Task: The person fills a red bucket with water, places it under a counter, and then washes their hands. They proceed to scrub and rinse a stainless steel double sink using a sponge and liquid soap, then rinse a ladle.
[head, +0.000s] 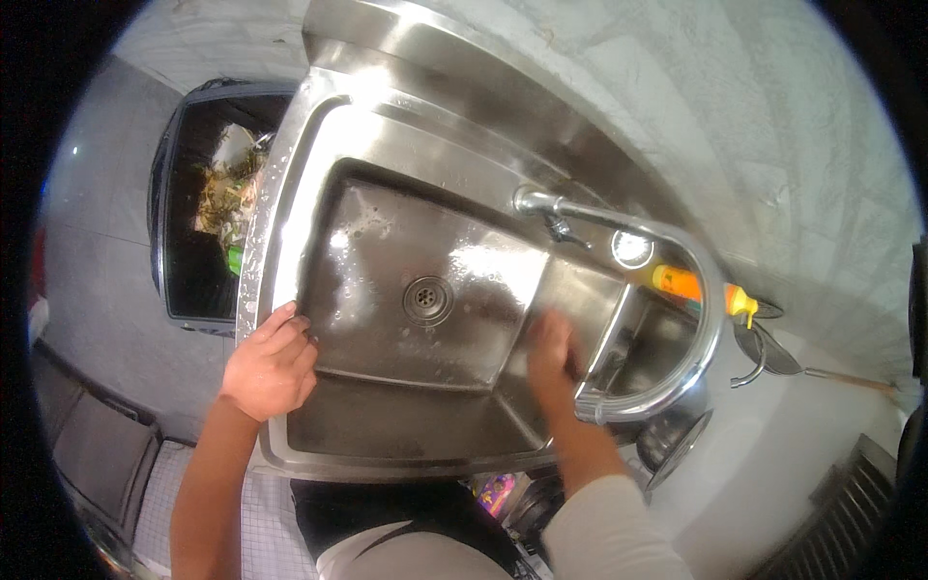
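Note:
My left hand (272, 366) is at the left rim of a stainless steel sink (435, 225), fingers bent over the basin's inner edge. Whether it grips anything is hidden by the fingers. Inside the basin, near its right wall, my right hand (554, 344) is blurred and nothing can be made out in it. A round drain strainer (426, 299) sits in the wet basin floor, between the two hands. The chrome gooseneck faucet (703, 268) arches to the right, and its spout end is above my right forearm. No water stream shows.
Left of the sink stands a black trash bin (165, 217) holding food scraps. At the right are an orange bottle with a yellow cap (678, 283), a smaller basin (663, 333), a wooden-handled strainer (772, 351) and a metal bowl (670, 446).

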A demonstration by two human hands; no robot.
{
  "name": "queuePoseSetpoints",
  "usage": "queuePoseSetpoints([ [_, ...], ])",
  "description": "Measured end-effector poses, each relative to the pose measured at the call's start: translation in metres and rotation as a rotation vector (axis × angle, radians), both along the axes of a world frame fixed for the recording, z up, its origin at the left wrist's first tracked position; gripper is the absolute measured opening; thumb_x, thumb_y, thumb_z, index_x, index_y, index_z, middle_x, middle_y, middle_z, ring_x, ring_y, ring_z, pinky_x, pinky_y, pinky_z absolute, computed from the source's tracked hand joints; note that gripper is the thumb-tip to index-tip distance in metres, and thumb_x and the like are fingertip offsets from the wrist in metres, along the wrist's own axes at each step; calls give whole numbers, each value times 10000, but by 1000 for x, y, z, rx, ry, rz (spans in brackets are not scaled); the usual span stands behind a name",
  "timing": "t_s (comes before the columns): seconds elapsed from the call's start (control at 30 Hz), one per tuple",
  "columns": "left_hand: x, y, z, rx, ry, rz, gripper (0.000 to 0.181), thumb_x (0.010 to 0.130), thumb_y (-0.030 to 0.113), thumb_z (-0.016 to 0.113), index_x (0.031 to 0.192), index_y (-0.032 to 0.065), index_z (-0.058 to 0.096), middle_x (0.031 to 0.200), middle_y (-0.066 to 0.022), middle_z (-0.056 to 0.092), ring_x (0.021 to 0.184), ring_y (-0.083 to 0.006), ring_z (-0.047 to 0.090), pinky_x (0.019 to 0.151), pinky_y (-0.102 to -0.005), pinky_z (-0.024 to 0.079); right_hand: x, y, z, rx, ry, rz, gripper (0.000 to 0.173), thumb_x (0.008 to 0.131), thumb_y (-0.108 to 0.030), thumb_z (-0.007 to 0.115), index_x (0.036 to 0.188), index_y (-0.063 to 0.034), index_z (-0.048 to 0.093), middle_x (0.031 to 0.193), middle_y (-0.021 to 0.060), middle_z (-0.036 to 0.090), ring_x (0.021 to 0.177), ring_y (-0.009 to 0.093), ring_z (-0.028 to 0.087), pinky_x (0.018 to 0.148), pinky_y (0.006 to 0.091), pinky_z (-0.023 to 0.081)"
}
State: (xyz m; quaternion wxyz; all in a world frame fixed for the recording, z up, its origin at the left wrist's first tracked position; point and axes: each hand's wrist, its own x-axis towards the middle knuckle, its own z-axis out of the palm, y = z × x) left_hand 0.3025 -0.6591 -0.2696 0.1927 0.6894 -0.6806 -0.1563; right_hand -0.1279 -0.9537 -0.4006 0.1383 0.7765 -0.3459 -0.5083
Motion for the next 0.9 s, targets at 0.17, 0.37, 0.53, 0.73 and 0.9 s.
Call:
queuePoseSetpoints([
  [0.17,4,5,-4,63,30,-21,241,687,156,675,882,13,689,953,-108,663,1133,-274,581,1163,-460,374,-9,19,15,-37,-1,144,561,967,-179,488,1466,51,379,1530,234,361,1368,370,397,1108,484,304],
  [0.37,2,4,0,22,36,-22,215,693,154,675,862,21,684,937,-111,661,1113,-275,582,1156,-455,382,19,18,68,-195,117,432,585,968,-195,490,1484,51,366,1531,266,345,1375,425,386,1148,500,270],
  [0.53,1,5,4,16,44,-10,207,690,162,680,850,31,680,917,-105,661,1105,-266,587,1157,-437,382,-53,121,33,546,182,-74,567,1013,-315,421,1506,-37,384,1556,191,381,1392,357,429,1164,503,289],
  [0.73,5,-5,4,9,35,-45,246,695,170,684,895,26,692,916,-84,668,1100,-249,594,1157,-416,386,-46,158,-78,649,149,-702,558,1049,-448,283,1498,-156,439,1615,119,299,1477,338,296,1206,545,173],
  [0.9,1,2,0,29,-6,15,175,714,136,669,853,33,691,898,-103,670,1061,-268,625,1122,-468,415,124,215,-63,1079,150,-436,529,1024,-371,374,1442,-83,522,1543,182,418,1396,381,428,1162,547,288],
])
